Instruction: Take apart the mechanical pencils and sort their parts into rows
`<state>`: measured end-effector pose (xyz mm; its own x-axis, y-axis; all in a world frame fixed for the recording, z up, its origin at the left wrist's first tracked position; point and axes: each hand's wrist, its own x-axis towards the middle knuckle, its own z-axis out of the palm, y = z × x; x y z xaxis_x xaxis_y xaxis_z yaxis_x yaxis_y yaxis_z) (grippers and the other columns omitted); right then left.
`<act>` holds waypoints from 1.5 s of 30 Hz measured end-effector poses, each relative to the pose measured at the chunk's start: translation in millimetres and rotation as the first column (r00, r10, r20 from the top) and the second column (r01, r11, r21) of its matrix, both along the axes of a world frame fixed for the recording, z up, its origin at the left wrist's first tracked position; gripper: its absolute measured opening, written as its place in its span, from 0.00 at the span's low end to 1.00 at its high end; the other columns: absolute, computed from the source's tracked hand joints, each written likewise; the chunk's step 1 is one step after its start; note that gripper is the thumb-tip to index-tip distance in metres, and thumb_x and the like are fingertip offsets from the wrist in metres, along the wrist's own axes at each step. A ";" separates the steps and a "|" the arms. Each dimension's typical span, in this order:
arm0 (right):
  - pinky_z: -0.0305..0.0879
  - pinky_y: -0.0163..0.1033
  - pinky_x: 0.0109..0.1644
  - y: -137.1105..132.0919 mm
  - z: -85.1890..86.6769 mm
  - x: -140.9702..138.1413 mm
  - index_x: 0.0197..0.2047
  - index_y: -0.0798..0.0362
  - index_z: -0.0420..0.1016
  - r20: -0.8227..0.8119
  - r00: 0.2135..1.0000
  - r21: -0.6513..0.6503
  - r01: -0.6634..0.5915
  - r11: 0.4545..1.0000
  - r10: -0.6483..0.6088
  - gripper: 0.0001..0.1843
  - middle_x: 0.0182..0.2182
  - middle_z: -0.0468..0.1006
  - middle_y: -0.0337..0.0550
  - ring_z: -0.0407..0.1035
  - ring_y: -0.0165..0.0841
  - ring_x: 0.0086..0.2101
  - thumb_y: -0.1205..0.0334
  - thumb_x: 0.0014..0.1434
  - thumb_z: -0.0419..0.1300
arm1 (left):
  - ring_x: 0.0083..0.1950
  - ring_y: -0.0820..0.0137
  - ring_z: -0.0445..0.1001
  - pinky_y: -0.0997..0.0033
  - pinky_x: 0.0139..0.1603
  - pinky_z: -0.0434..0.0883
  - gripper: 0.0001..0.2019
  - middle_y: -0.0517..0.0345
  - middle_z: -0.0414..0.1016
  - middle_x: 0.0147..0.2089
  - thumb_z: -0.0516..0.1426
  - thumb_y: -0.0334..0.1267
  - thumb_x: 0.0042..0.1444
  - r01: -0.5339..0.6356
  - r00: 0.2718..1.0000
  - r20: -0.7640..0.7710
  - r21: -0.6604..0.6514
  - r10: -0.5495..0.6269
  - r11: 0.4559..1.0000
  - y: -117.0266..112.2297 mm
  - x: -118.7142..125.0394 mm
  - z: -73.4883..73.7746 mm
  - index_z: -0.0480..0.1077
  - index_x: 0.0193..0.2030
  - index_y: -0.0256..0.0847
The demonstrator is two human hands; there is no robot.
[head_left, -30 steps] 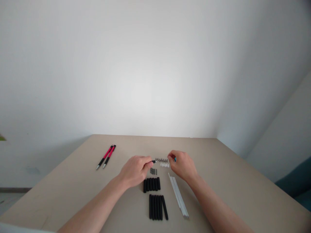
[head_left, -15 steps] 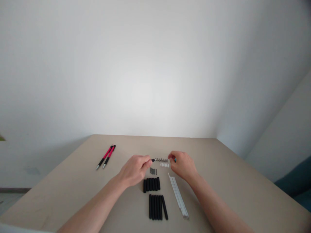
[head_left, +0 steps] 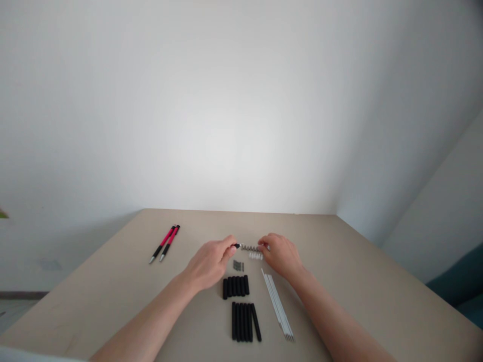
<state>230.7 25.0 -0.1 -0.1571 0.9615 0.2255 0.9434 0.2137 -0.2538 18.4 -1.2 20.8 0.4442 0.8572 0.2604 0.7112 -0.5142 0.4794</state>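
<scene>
My left hand (head_left: 211,261) is closed in a pinch round a small black pen part (head_left: 237,246), whose pale end points right; the rest is hidden by the fingers. A row of small metal pen tips (head_left: 249,248) lies just beyond that end. At the row's right end, my right hand (head_left: 281,254) has its thumb and fingertips drawn together. What they hold, if anything, is too small to make out. Right below the metal tips, close to the right thumb, is a row of small clear-white pieces (head_left: 255,256).
Small springs (head_left: 238,265) lie below the left hand. Nearer are short black barrels (head_left: 236,286) and longer black barrels (head_left: 241,322). White refills (head_left: 278,306) lie beside the right forearm. Two red and black pens (head_left: 165,244) rest at the left. A wall (head_left: 237,125) stands behind the table (head_left: 339,281).
My right hand has shifted slightly left, its fingertips now at the end of the metal row. A blue bit by its fingers is out of sight. My left hand has barely moved.
</scene>
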 end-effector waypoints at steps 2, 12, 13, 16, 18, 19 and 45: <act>0.59 0.37 0.35 0.4 -0.3 0.0 0.35 0.49 0.78 0.013 1.000 -0.002 -0.002 1.000 0.002 0.11 0.35 0.78 0.44 0.71 0.37 0.37 0.61 0.58 0.53 | 0.25 0.72 0.61 0.75 0.26 0.54 0.15 0.65 0.62 0.23 0.40 0.43 0.64 0.016 1.000 0.025 0.014 -0.017 1.000 0.1 0.0 0.2 0.62 0.34 0.43; 0.58 0.37 0.34 3.5 -1.9 0.2 0.32 0.49 0.79 0.032 0.999 -0.026 0.026 0.999 -0.026 0.09 0.33 0.78 0.46 0.71 0.37 0.35 0.62 0.55 0.56 | 0.27 0.72 0.62 0.75 0.28 0.55 0.15 0.63 0.63 0.25 0.41 0.41 0.65 0.023 0.999 0.036 0.032 -0.024 0.999 1.1 -0.5 -1.4 0.59 0.29 0.42; 0.58 0.37 0.34 3.7 -1.3 -0.1 0.31 0.49 0.79 0.008 0.999 -0.015 0.037 0.999 -0.037 0.09 0.33 0.78 0.45 0.71 0.37 0.35 0.62 0.55 0.56 | 0.27 0.72 0.62 0.75 0.28 0.55 0.15 0.63 0.63 0.25 0.41 0.41 0.65 0.026 0.999 0.025 0.029 -0.027 0.999 1.4 -0.6 -1.8 0.59 0.29 0.42; 0.59 0.35 0.35 1.7 1.6 -3.4 0.32 0.50 0.78 -0.201 0.980 0.091 0.031 0.995 -0.013 0.10 0.33 0.79 0.43 0.70 0.34 0.34 0.63 0.56 0.55 | 0.28 0.71 0.64 0.74 0.28 0.54 0.13 0.63 0.65 0.26 0.41 0.40 0.64 0.032 0.999 -0.028 0.018 -0.032 0.999 2.3 -0.9 -3.5 0.60 0.30 0.42; 0.60 0.35 0.36 -2.6 3.7 -8.3 0.34 0.50 0.78 -0.395 0.916 0.156 -0.006 0.988 0.068 0.09 0.32 0.79 0.41 0.69 0.32 0.31 0.61 0.56 0.56 | 0.27 0.71 0.65 0.74 0.28 0.53 0.13 0.62 0.66 0.26 0.41 0.40 0.64 0.033 0.997 -0.067 0.012 -0.032 0.999 2.7 -1.2 -5.0 0.60 0.31 0.42; 0.60 0.34 0.35 -5.6 4.5 -11.2 0.34 0.51 0.78 -0.477 0.872 0.166 -0.031 0.986 0.107 0.09 0.30 0.79 0.41 0.69 0.31 0.29 0.59 0.56 0.56 | 0.27 0.71 0.65 0.74 0.28 0.53 0.13 0.62 0.66 0.26 0.41 0.40 0.64 0.030 0.996 -0.081 0.011 -0.029 1.000 2.8 -1.3 -5.8 0.60 0.31 0.43; 0.60 0.34 0.34 -23.4 2.2 -25.6 0.35 0.50 0.76 -0.512 0.762 0.249 -0.311 0.917 0.397 0.06 0.31 0.77 0.39 0.67 0.30 0.30 0.65 0.55 0.57 | 0.26 0.70 0.65 0.74 0.26 0.54 0.11 0.62 0.67 0.24 0.43 0.39 0.63 0.056 0.995 -0.082 0.017 -0.054 0.998 2.2 -0.9 -8.6 0.62 0.33 0.44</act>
